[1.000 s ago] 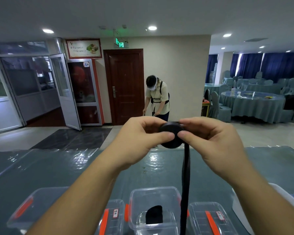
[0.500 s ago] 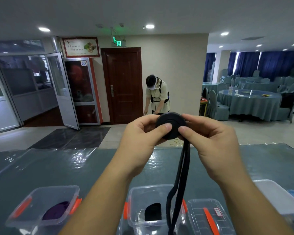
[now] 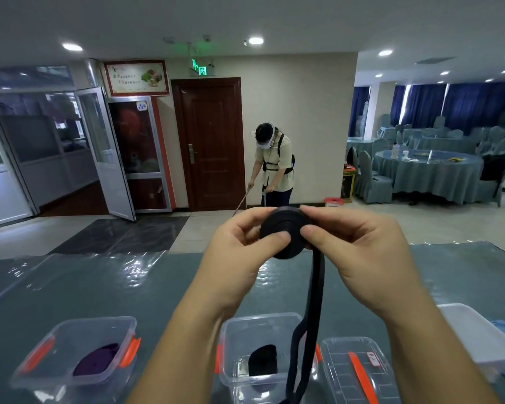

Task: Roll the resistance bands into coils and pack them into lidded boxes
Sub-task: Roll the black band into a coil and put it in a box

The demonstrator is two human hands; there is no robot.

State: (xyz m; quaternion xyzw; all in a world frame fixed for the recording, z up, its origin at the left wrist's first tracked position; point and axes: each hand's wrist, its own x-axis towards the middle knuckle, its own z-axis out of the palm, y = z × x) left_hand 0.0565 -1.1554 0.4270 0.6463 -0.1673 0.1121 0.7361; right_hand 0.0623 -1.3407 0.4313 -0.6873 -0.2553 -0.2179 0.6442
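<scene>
Above the desk [image 3: 99, 287] and its row of clear lidded boxes [image 3: 260, 345], the left hand [image 3: 239, 258] and right hand [image 3: 359, 258] each close their grip in a thumb-and-finger pinch on the flat faces of the black resistance-band coil [image 3: 285, 233]. The band appears light, soft and springy, so the coil is likely to unwind if face pressure is released. The unrolled tail [image 3: 312, 310] hangs limp toward the middle box; guide it by its edges.

blk band coil [image 3: 285, 232], tail hanging, clear boxes [image 3: 261, 330]

Left hand [image 3: 239, 258], right hand [image 3: 359, 258] pinching black band coil [image 3: 285, 231], open boxes [image 3: 257, 342] below
</scene>
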